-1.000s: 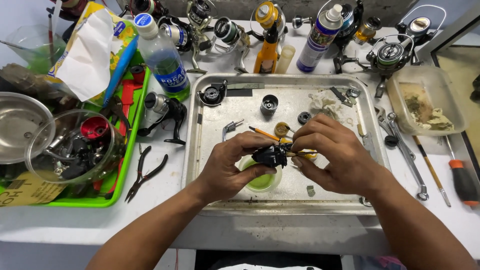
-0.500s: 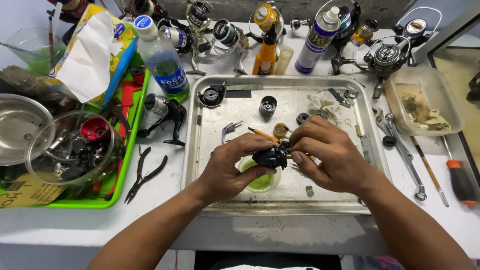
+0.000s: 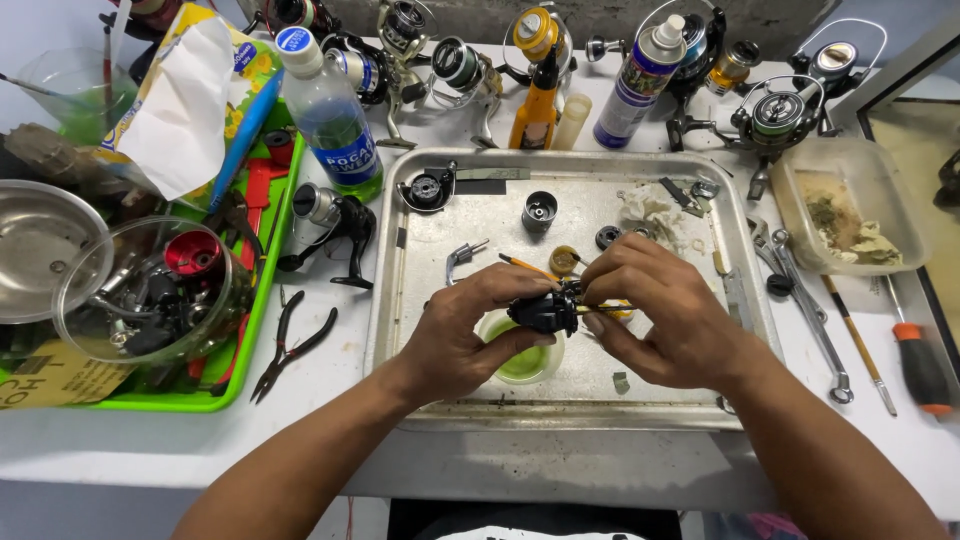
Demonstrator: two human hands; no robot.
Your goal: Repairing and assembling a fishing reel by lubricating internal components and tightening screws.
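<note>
Over the middle of a metal tray [image 3: 742,300], both my hands meet on a small black fishing reel body [image 3: 545,311]. My left hand [image 3: 470,330] grips the reel body from the left. My right hand [image 3: 660,315] pinches at its right side, with a thin yellow-handled tool [image 3: 612,310] under the fingers. Beneath the reel body sits a small round tub of green grease [image 3: 522,360]. An orange-handled brush [image 3: 525,266] lies just behind my hands, beside a small brown cap [image 3: 563,260].
Loose reel parts [image 3: 538,211] and a rag [image 3: 650,215] lie in the tray. Several fishing reels [image 3: 460,65], a spray can [image 3: 640,80] and a water bottle [image 3: 328,110] stand behind. Left: green tray [image 3: 255,330], glass bowl [image 3: 150,290], pliers [image 3: 290,345]. Right: wrenches [image 3: 805,300], screwdriver [image 3: 915,360], plastic container [image 3: 850,210].
My hands stay on the reel body over the grease tub. The right hand's fingers have shifted slightly on the part; nothing was let go or picked up.
</note>
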